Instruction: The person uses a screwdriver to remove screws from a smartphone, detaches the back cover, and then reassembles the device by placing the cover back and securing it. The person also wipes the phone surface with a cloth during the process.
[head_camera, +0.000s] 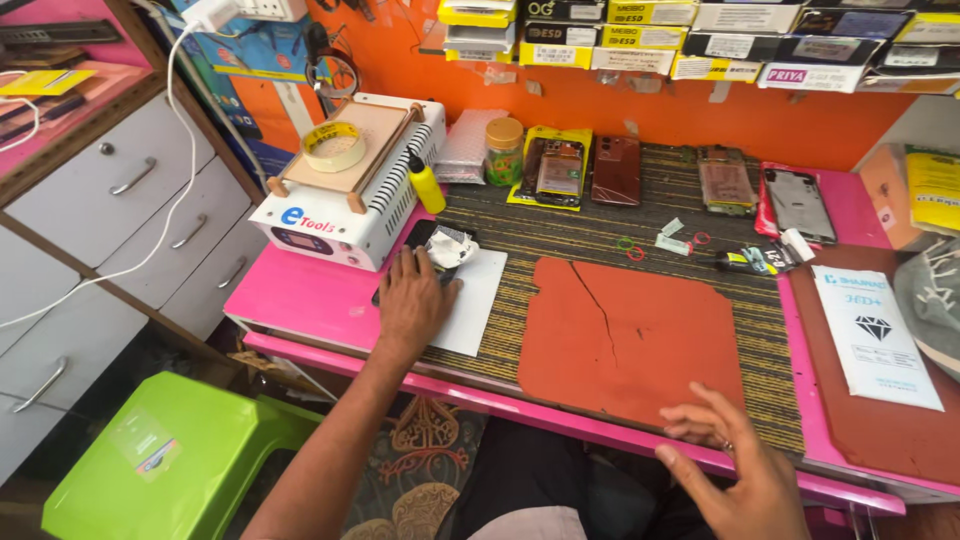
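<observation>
Both hands are well apart and grip nothing. Her or his left hand (412, 300) lies flat, palm down, on a dark phone (425, 250) and the white sheet (475, 300) under it, at the left end of the pink table (300, 295). A crumpled white wipe (452, 247) sits just past the fingertips. Right hand (735, 470) hovers open, fingers spread, over the table's near edge beside the cracked orange mat (630, 335). Behind the left hand stands a white heating machine (345, 205) with a tape roll (333, 146) on top, a yellow bottle (426, 183) beside it.

Pink bench (300, 295) bears striped (perhaps woven) mat (620, 235).
</observation>
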